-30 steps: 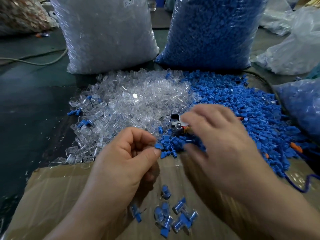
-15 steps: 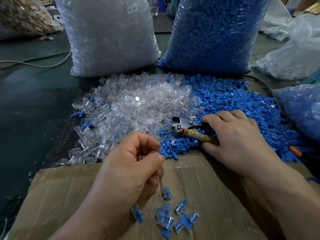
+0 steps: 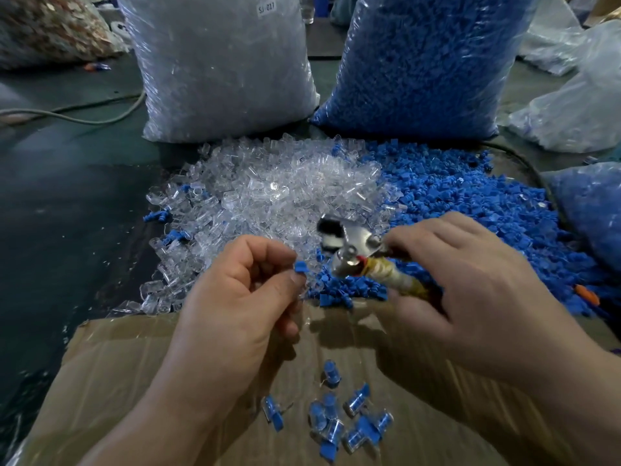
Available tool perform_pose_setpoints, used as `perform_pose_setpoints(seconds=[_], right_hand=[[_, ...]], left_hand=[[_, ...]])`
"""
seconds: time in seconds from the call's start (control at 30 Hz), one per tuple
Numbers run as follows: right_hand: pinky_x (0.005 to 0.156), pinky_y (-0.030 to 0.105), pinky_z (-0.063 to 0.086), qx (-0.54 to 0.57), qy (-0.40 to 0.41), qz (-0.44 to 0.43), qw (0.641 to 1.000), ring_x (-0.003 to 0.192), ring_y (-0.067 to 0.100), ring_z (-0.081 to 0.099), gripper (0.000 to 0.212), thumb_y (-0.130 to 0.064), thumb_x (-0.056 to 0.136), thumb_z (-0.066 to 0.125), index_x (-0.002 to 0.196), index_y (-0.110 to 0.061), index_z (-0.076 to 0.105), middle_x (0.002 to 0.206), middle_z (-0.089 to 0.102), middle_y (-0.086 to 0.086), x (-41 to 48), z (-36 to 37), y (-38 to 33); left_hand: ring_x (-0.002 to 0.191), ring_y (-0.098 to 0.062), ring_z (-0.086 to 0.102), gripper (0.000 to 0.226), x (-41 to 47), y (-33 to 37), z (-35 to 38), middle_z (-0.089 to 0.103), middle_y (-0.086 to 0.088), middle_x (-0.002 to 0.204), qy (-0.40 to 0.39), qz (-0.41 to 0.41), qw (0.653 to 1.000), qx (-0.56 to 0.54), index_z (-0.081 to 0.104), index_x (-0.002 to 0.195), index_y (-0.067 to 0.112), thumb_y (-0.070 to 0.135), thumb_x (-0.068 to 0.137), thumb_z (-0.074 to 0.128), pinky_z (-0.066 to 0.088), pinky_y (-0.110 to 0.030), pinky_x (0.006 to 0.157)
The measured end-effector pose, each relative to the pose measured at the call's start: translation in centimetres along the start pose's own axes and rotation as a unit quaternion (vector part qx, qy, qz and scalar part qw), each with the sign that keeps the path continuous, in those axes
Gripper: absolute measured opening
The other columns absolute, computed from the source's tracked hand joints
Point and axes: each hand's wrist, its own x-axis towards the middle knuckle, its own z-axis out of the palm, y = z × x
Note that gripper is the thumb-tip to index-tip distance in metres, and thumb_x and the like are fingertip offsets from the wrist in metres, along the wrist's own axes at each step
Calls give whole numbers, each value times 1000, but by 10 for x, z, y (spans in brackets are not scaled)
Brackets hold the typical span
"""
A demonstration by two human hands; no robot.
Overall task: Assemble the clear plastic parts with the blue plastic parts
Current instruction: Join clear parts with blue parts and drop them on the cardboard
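**Blue part pinched in one hand, tool in the other**

The left hand (image 3: 235, 297) hovers over the far edge of the cardboard sheet (image 3: 117, 381). Its grip is closed, with thumb and forefinger pinching a small blue part (image 3: 301, 266). Only one corner of the part shows past the fingertips. Whether a clear piece also sits inside the curled fingers cannot be told (the back of the hand faces the camera).

The right hand (image 3: 470, 280) is also above the cardboard's far edge. Its grip is clamped round the handle of a metal tool (image 3: 353, 253). The handle is bound in yellowish tape and mostly covered by the fingers. The tool's head is smeared by blur, so its shape is hard to make out.

Just beyond the cardboard lies the pile of clear parts (image 3: 268, 196). The pile of blue parts (image 3: 470, 213) sits to its right, and the two mix where they meet the cardboard's far edge. On the near part of the cardboard lies a small cluster of assembled pieces (image 3: 336, 422), blue inside clear.

Farther beyond the cardboard than the piles stand a bag of clear parts (image 3: 218, 62) and a bag of blue parts (image 3: 413, 62), both cut off by the top edge. A small label on the clear bag is too blurred to read with certainty.
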Motion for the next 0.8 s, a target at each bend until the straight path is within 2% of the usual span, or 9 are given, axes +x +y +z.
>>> perform_pose_setpoints(seconds=[0.1, 0.17, 0.43, 0.57, 0.8], right_hand=[[78, 36, 46, 2, -24, -20, 1000, 88, 19, 54, 52, -45, 77, 46, 120, -21, 62, 99, 64, -8, 1, -1, -3], [79, 38, 49, 4, -28, -22, 999, 90, 19, 55, 55, -45, 76, 45, 123, -21, 61, 101, 64, -8, 0, -1, -5], [80, 36, 53, -3, -30, -34, 999, 97, 20, 59, 60, -44, 77, 43, 130, -20, 57, 108, 64, -5, -2, 4, -5], [83, 37, 52, 11, -46, -40, 998, 99, 19, 58, 59, -46, 77, 44, 130, -23, 56, 107, 62, -7, -3, 5, -3], [78, 32, 50, -13, -42, -43, 998, 84, 16, 60, 57, -52, 76, 44, 121, -22, 62, 93, 65, -10, -4, 7, -1]], left_hand=[[53, -19, 62, 20, 0, 1, 0, 67, -3, 67, 6, 16, 1000, -3, 71, 88, 28, 28, 67, 69, 54, -27, 51], [56, -16, 64, 20, -1, 2, 2, 68, -1, 69, 9, 28, 1000, -6, 71, 86, 29, 27, 67, 69, 55, -25, 51], [57, -12, 64, 19, -2, 4, 4, 70, -1, 73, -1, 63, 998, 23, 71, 86, 31, 27, 68, 69, 55, -23, 51], [61, -13, 68, 25, -5, 4, 5, 71, 0, 77, -6, 86, 994, 65, 70, 89, 37, 40, 65, 67, 58, -26, 54], [62, -13, 69, 19, -8, 3, 6, 72, -2, 81, -16, 108, 991, 76, 69, 89, 37, 32, 70, 67, 55, -21, 53]])
